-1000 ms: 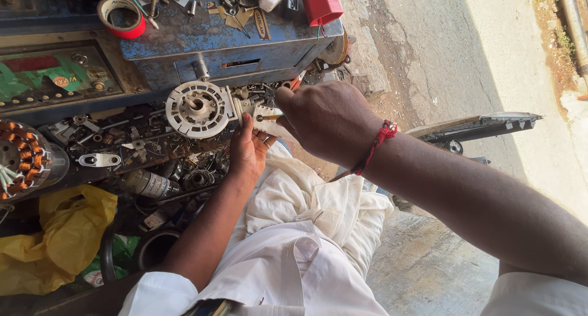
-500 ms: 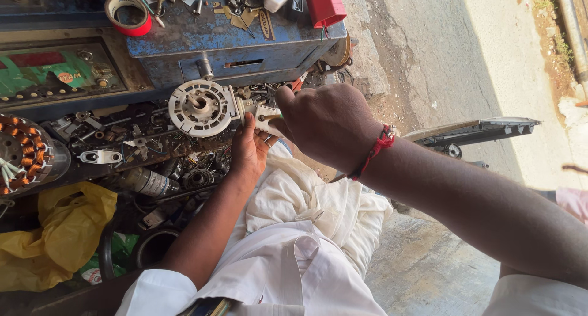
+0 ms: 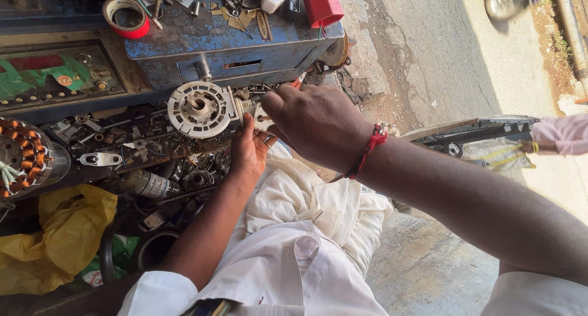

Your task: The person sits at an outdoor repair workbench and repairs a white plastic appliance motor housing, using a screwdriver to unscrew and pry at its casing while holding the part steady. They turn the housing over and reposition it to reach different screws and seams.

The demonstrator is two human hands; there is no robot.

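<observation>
The white plastic wheel (image 3: pixel 200 108) sits a little left of the middle of the frame, near the top. It is round and flat, with slots cut around its rim and a small hub in the middle. A pale plastic piece (image 3: pixel 254 110) sticks out of its right side. The left hand (image 3: pixel 248 150) comes up from below and holds that piece with its fingertips, thumb on top. The right hand (image 3: pixel 318 123) is curled tight just beside it, fingers pinched on the same piece. A bit of an orange handle (image 3: pixel 296 83) peeks out above the knuckles, but I cannot tell what it belongs to. A red thread band (image 3: pixel 369 149) wraps the right wrist.

Under the wheel lies a dark tray (image 3: pixel 122 150) full of greasy metal bits. Above it is a scratched blue metal box (image 3: pixel 226 40) with a roll of red tape (image 3: pixel 126 17) on top. At the left edge is a round motor part (image 3: pixel 24 156) wound with shiny copper wire. A crinkly yellow plastic bag (image 3: pixel 55 242) lies in the lower left. Soft white cloth (image 3: pixel 306 230) covers the lap.
</observation>
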